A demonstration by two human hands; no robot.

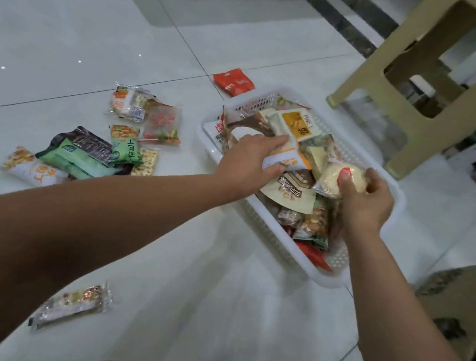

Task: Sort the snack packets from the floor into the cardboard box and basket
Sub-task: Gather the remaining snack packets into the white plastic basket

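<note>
**Both hands over the basket, each on a packet**

Left of centre: pile of loose packets (pixel 96 154) lay on the floor tiles (pixel 52 32), overlapping, so the lower ones were partly hidden and their print unreadable. One clear-wrapped packet (pixel 74 302) lay alone at lower left. A red packet (pixel 234 82) sat on the floor just beyond the basket.

Centre: left hand (pixel 245 163) was clenched on a white-and-orange packet (pixel 287 161), fingers on top and thumb under it, over the white basket (pixel 272 234). The basket was heaped with mixed packets; those underneath were covered.

Right of centre: right hand (pixel 368 201) was curled round a round pale bun packet (pixel 335 178) at the basket's right side.

Upper right: beige stool (pixel 368 73), top cut off. Lower right edge: brown shape (pixel 459 291), blurred and cropped; contents couldn't be told.
</note>
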